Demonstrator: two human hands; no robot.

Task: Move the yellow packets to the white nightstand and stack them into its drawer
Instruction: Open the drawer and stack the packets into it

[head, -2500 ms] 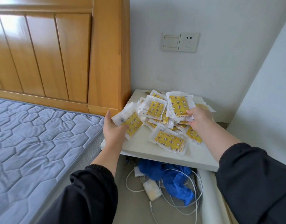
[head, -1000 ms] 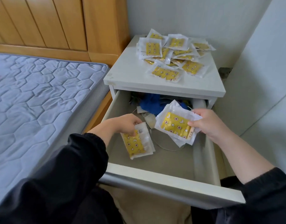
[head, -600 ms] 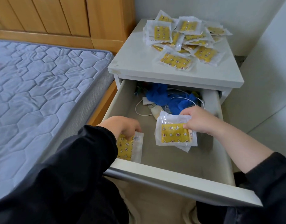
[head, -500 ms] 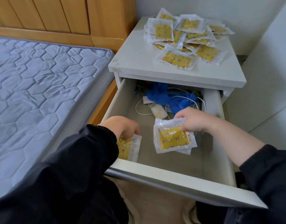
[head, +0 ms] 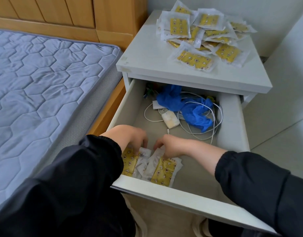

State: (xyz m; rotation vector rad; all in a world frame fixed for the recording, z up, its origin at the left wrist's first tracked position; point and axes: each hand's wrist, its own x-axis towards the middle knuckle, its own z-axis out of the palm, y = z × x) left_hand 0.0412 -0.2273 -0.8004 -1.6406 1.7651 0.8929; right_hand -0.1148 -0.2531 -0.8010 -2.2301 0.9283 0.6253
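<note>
The white nightstand (head: 147,53) stands beside the bed with its drawer (head: 231,120) pulled out. A loose pile of yellow packets (head: 203,31) in clear wrappers lies on its top at the back right. Both hands are down in the drawer's front left corner. My left hand (head: 130,137) has its fingers curled on a yellow packet (head: 129,162) against the drawer front. My right hand (head: 169,146) holds a small stack of yellow packets (head: 162,171) just to the right of it, fingers curled over the stack's top edge.
At the back of the drawer lie blue plastic gloves (head: 185,106), a white charger (head: 170,118) and tangled white cables (head: 214,122). The blue quilted mattress (head: 44,86) and wooden headboard (head: 78,14) are on the left. A white wall closes the right side.
Both hands carried packets from the nightstand top down into the drawer. My right hand has since moved left and toward the drawer front, setting its stack next to the left hand's packet.
</note>
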